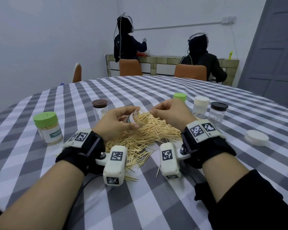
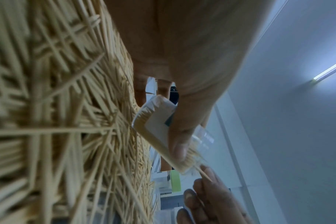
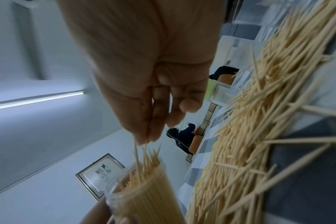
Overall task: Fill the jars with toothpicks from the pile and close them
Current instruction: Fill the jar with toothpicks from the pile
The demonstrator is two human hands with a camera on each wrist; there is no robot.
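Observation:
My left hand (image 1: 121, 117) grips a clear open jar (image 1: 134, 119) tilted to the right over the toothpick pile (image 1: 150, 135); the jar (image 2: 159, 130) is nearly full of toothpicks. My right hand (image 1: 166, 112) pinches a few toothpicks (image 3: 138, 153) between thumb and fingers at the mouth of the jar (image 3: 142, 195). A full jar with a green lid (image 1: 47, 128) stands at the left. Closed jars with a brown lid (image 1: 100, 109), a green lid (image 1: 179, 97), a white lid (image 1: 200, 107) and a black lid (image 1: 218, 113) stand behind the pile.
A loose white lid (image 1: 256, 137) lies on the checked tablecloth (image 1: 140, 205) at the right. Stray toothpicks (image 1: 158, 171) lie near the front. Orange chairs (image 1: 130, 67) and two people in dark clothes are beyond the table's far edge.

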